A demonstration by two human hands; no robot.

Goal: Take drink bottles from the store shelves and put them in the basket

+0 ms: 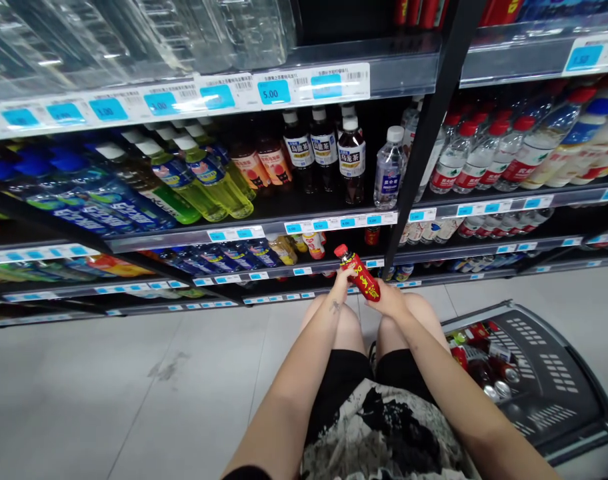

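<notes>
1. The floor [209, 387] is pale tile with thin joint lines and a dark smudge [170, 367] left of the person's legs.
2. Dark shelving [304, 200] fills the far side in several levels, split by a black upright [427, 133]; price labels [275, 92] with blue panels run along the shelf edges.
3. Large clear bottles [134, 40] stand on the top left level; dark tea bottles [351, 157] and yellow-green bottles [219, 180] stand one level down.
4. A red bottle [363, 278] with a red cap is held tilted above the person's knees, in front of the lower shelves. The left hand [345, 281] grips it near the cap; the right hand [388, 300] is closed around its base end.
5. A grey basket [559, 380] stands on the floor at the right, with cans and bottles inside.
6. The top bottles are cut off by the upper edge, and small label print is blurred.
7. The right arm covers part of the basket; goods on the lowest shelves are mostly hidden.
</notes>
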